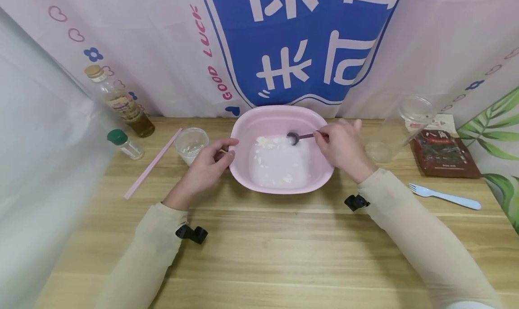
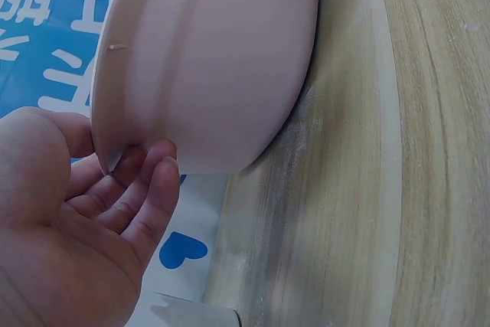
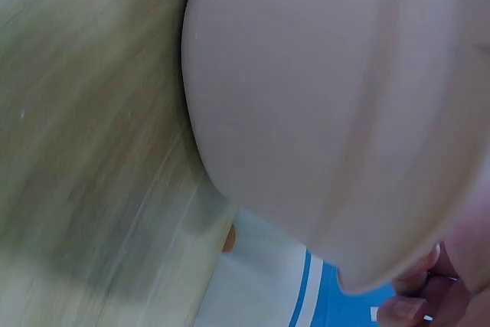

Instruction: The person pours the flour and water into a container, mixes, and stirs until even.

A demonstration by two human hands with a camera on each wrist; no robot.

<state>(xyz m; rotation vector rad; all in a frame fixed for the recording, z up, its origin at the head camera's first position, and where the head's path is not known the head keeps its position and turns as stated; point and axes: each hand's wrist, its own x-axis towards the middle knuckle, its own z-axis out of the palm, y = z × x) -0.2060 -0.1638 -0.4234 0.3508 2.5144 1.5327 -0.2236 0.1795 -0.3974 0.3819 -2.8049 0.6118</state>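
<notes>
A pink basin (image 1: 284, 111) stands on the table with white powder (image 1: 279, 162) and pale lumps spread over its bottom. My left hand (image 1: 207, 164) grips the basin's left rim, thumb on top and fingers curled beneath, as the left wrist view shows. In my right hand (image 1: 342, 147), over the basin's right rim, the fingers pinch the handle of a dark spoon (image 1: 294, 138). The spoon's bowl lies at the powder's far edge. Only part of the right hand (image 3: 429, 296) shows past the rim in the right wrist view.
On the left are a clear plastic cup (image 1: 191, 142), pink chopsticks (image 1: 152, 165), a green-capped shaker (image 1: 125, 144) and a corked bottle (image 1: 123, 104). To the right stand a clear container (image 1: 395, 129), a brown spice packet (image 1: 442, 153) and a light-blue fork (image 1: 446, 196). A printed cloth (image 1: 162, 52) hangs behind.
</notes>
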